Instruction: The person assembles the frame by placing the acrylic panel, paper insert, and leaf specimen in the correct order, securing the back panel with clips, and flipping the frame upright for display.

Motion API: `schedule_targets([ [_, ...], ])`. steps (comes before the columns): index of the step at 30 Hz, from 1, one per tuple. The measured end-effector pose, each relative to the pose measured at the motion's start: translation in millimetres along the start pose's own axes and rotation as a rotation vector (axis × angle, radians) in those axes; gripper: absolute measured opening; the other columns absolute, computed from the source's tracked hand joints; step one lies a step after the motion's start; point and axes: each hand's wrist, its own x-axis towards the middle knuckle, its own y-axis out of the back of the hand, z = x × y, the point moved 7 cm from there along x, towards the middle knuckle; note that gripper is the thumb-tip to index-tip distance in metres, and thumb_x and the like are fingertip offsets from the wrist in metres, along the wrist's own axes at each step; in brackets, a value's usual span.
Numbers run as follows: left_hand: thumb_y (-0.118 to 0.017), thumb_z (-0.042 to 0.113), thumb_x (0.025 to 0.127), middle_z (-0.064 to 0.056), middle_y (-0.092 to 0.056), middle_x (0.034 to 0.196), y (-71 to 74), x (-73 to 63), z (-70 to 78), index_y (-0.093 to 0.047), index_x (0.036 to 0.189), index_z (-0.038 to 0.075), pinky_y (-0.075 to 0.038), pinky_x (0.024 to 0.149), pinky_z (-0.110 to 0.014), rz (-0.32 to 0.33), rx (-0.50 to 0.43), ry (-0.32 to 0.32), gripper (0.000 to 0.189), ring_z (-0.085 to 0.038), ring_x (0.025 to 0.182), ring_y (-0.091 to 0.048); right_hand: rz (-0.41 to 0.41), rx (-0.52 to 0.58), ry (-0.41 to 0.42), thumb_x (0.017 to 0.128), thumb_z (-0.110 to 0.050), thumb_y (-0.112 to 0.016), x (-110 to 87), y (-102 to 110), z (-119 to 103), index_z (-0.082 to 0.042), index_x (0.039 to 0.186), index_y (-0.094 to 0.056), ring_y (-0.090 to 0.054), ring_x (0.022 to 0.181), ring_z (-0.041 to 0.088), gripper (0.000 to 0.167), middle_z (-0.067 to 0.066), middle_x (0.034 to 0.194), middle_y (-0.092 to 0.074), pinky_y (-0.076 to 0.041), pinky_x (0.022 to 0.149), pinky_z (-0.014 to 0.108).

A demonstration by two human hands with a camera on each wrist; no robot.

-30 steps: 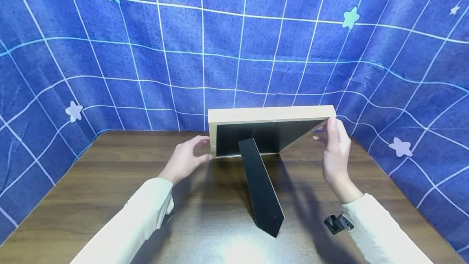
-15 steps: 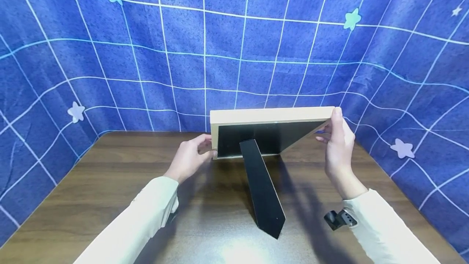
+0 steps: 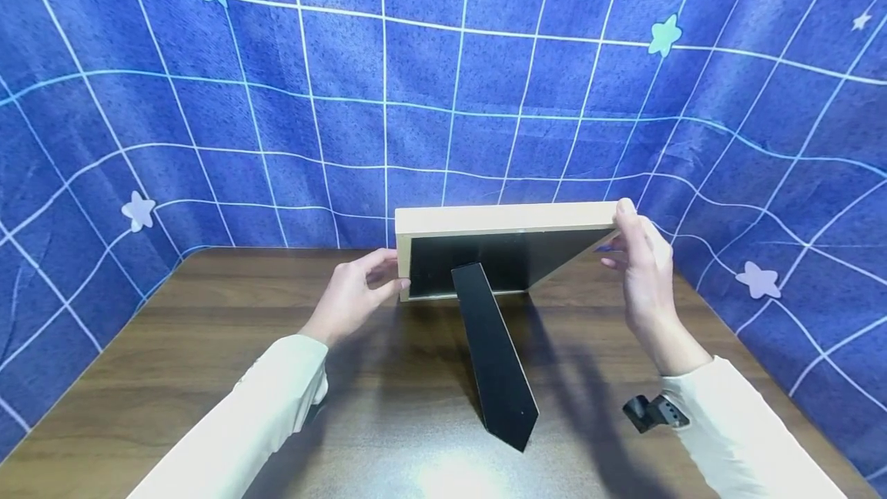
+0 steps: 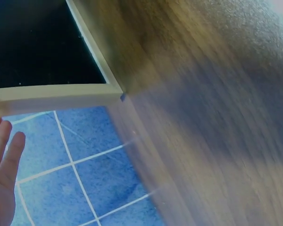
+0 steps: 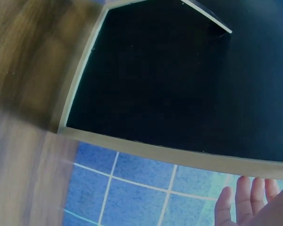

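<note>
A picture frame (image 3: 513, 215) of pale wood stands on the table with its black back toward me, its black easel leg (image 3: 495, 360) slanting down to the tabletop. At its left side, my left hand (image 3: 356, 295) pinches the edge, thumb on the back rim. My right hand (image 3: 644, 276) holds the upper right corner with the thumb along the top rail; the other fingers reach past the edge, loosely spread. In the left wrist view, fingers (image 4: 12, 157) show beside the wooden rim. The right wrist view has fingertips (image 5: 243, 188) right at the rim. The front of the frame is hidden.
A brown wood-grain table (image 3: 229, 314) lies under everything, with a bright glare near its front. Behind and on both sides hangs a blue curtain (image 3: 333, 98) with white grid lines and stars. A small black device (image 3: 654, 413) sits by the right sleeve.
My left thumb has come over the frame's back edge from beside it. My right thumb has shifted up and inward onto the top rail. The frame has stayed nearly in place.
</note>
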Motion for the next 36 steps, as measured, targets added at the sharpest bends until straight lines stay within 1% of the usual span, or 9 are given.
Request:
schedule_targets([
  [5, -0.077, 0.006, 0.09, -0.02, -0.072, 0.117, -0.4, 0.2, 2.2, -0.067, 0.122, -0.001, -0.054, 0.097, -0.046, -0.013, -0.015, 0.013, 0.034, -0.036, 0.109, -0.07, -0.017, -0.02, -0.008, 0.099, -0.04, -0.06, -0.6, 0.0, -2.6, -0.026, 0.089, -0.071, -0.061, 0.082, 0.01, 0.02, -0.007, 0.084, -0.066, -0.051, 0.07, 0.022],
  [8, -0.076, 0.005, 0.09, -0.018, -0.074, 0.114, 0.5, 1.2, 4.3, -0.068, 0.119, 0.0, -0.054, 0.096, -0.046, -0.023, -0.016, 0.002, 0.031, -0.034, 0.108, -0.071, -0.027, -0.027, -0.009, 0.099, -0.039, -0.061, -0.1, -0.1, -3.9, -0.026, 0.089, -0.071, -0.062, 0.081, 0.009, 0.019, -0.007, 0.085, -0.067, -0.052, 0.07, 0.021],
  [15, -0.076, 0.005, 0.09, -0.017, -0.074, 0.113, 1.4, 1.2, 9.3, -0.069, 0.117, -0.001, -0.054, 0.097, -0.046, -0.067, 0.029, -0.015, 0.028, -0.034, 0.108, -0.071, -0.054, -0.036, -0.016, 0.1, -0.039, -0.06, 2.8, 1.9, -3.5, -0.027, 0.093, -0.072, -0.066, 0.079, 0.006, 0.018, -0.009, 0.085, -0.07, -0.055, 0.07, 0.02],
  [20, -0.078, 0.006, 0.089, -0.016, -0.074, 0.113, 0.6, -1.9, 16.7, -0.069, 0.116, 0.0, -0.054, 0.096, -0.047, -0.075, 0.061, -0.045, 0.029, -0.033, 0.108, -0.071, -0.068, -0.031, -0.019, 0.101, -0.04, -0.059, 7.5, 4.8, -2.0, -0.028, 0.096, -0.072, -0.068, 0.082, 0.006, 0.019, -0.01, 0.088, -0.071, -0.055, 0.07, 0.019],
  [25, -0.08, 0.008, 0.087, -0.011, -0.076, 0.107, -1.2, -5.8, 23.8, -0.072, 0.11, 0.005, -0.056, 0.092, -0.048, -0.067, 0.1, -0.09, 0.025, -0.028, 0.104, -0.073, -0.077, 0.035, -0.037, 0.101, -0.04, -0.059, 13.5, 7.4, 1.4, -0.029, 0.095, -0.074, -0.068, 0.083, 0.004, 0.019, -0.01, 0.087, -0.071, -0.056, 0.07, 0.019],
  [28, -0.082, 0.01, 0.085, -0.008, -0.077, 0.104, -1.2, -8.6, 27.3, -0.072, 0.108, 0.008, -0.055, 0.086, -0.048, -0.061, 0.152, -0.11, 0.025, -0.027, 0.097, -0.073, -0.102, 0.067, -0.054, 0.102, -0.041, -0.059, 17.6, 7.6, 4.3, -0.029, 0.095, -0.074, -0.069, 0.083, 0.005, 0.02, -0.01, 0.085, -0.07, -0.056, 0.07, 0.019],
  [30, -0.083, 0.013, 0.085, -0.006, -0.077, 0.104, -1.2, -10.4, 29.1, -0.073, 0.108, 0.01, -0.055, 0.083, -0.047, -0.061, 0.177, -0.113, 0.026, -0.026, 0.093, -0.072, -0.131, 0.059, -0.068, 0.102, -0.043, -0.058, 20.8, 7.1, 5.6, -0.03, 0.097, -0.074, -0.069, 0.084, 0.004, 0.02, -0.01, 0.085, -0.07, -0.057, 0.072, 0.019],
  [34, -0.085, 0.017, 0.084, -0.002, -0.077, 0.103, -2.5, -13.6, 33.9, -0.074, 0.107, 0.013, -0.055, 0.084, -0.048, -0.072, 0.186, -0.118, 0.026, -0.023, 0.095, -0.073, -0.206, 0.046, -0.114, 0.102, -0.046, -0.057, 28.4, 6.1, 7.8, -0.029, 0.096, -0.072, -0.07, 0.085, 0.003, 0.023, -0.011, 0.087, -0.071, -0.057, 0.073, 0.02],
  [36, -0.085, 0.018, 0.083, 0.001, -0.077, 0.102, -4.1, -15.3, 36.8, -0.074, 0.106, 0.015, -0.055, 0.087, -0.048, -0.083, 0.178, -0.12, 0.026, -0.021, 0.097, -0.073, -0.225, 0.049, -0.138, 0.102, -0.046, -0.057, 32.2, 6.2, 8.6, -0.029, 0.094, -0.072, -0.07, 0.084, 0.003, 0.025, -0.01, 0.085, -0.071, -0.057, 0.072, 0.02],
])
